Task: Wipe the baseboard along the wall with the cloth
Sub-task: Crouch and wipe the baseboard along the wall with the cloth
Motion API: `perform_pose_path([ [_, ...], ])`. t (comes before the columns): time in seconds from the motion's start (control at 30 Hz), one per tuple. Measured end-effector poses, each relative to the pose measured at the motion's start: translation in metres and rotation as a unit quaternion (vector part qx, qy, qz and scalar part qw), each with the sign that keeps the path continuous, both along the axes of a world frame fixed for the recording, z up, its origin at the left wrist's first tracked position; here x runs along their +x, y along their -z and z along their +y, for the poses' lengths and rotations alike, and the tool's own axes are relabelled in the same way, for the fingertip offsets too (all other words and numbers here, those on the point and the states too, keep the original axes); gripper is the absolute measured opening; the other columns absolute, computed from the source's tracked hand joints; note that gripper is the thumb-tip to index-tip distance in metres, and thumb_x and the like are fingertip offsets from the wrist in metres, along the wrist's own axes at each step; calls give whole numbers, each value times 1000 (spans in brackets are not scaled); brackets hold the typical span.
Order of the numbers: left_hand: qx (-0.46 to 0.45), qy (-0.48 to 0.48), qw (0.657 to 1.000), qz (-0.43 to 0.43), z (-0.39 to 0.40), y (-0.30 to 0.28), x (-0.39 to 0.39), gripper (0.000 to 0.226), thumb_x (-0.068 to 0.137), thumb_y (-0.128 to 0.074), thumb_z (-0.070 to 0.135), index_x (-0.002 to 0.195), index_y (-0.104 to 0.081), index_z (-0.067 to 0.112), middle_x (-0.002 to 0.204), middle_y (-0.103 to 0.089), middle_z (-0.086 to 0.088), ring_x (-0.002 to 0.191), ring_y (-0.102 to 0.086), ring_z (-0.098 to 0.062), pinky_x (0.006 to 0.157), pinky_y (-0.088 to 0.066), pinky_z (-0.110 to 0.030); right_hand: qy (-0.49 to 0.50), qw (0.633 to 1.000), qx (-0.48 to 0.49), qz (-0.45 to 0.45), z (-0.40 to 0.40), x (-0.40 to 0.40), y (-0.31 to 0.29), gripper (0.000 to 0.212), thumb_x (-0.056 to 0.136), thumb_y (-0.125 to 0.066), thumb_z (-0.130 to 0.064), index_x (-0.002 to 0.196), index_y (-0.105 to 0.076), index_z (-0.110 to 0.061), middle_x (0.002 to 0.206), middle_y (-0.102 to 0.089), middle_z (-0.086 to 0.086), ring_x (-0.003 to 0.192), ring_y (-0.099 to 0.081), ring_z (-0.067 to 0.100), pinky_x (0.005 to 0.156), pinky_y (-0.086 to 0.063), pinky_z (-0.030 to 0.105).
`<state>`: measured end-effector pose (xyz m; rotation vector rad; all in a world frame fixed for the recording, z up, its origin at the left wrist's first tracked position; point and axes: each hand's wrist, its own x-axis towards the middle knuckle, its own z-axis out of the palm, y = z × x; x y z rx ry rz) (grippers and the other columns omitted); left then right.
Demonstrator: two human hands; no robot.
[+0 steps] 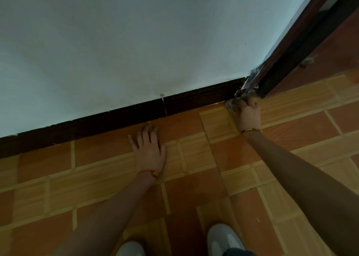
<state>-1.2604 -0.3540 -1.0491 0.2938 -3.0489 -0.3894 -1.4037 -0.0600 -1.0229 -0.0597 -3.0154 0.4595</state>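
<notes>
A dark brown baseboard (120, 117) runs along the foot of the white wall (136, 42), rising from left to right. My right hand (249, 113) is shut on a grey, crumpled cloth (232, 104) and presses it at the baseboard's right end, where it meets the dark door frame (287, 57). Most of the cloth is hidden under the fingers. My left hand (149, 149) lies flat on the floor tiles with fingers spread, its fingertips close to the baseboard and holding nothing.
The floor is orange and tan tile (194, 178). Two grey shoes (223, 238) show at the bottom edge. A vertical seam (164, 108) splits the baseboard near its middle. Beyond the door frame more tiled floor (330, 51) carries a small clump of dust or debris (308, 62).
</notes>
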Motion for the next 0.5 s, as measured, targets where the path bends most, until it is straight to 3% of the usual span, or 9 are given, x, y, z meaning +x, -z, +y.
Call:
perform_pose_path([
  [0.17,4,-21,1000,8,12,-1,2,60,92,-30,35,143,-47,9,145,-47,-17,137,-36,-36,116,-17,-69,2,1000,-13,3,-25,7,-4,33,92,-51,-3,124,-59,-4,129,-48,22,113,-43,41,99,-38,46],
  [0.3,-1,-7,1000,5,17,-4,4,59,93,-29,35,143,-48,11,146,-48,-15,137,-38,-35,116,-19,-69,-189,981,-48,23,-64,29,-7,27,79,-64,3,102,-69,-8,117,-59,17,106,-52,37,89,-49,45],
  [0.37,5,-2,1000,0,21,-7,5,59,93,-28,35,144,-47,12,146,-46,-14,139,-36,-35,116,-18,-68,-254,965,-68,-8,-76,35,-6,26,81,-62,0,104,-68,-10,119,-57,14,106,-50,34,89,-47,44],
  [0.5,12,-8,1000,-5,28,-18,12,58,91,-28,33,143,-46,12,145,-46,-14,138,-37,-36,118,-18,-66,-234,969,-75,2,-54,24,-3,26,80,-63,0,104,-68,-8,118,-57,16,105,-50,35,87,-44,39],
])
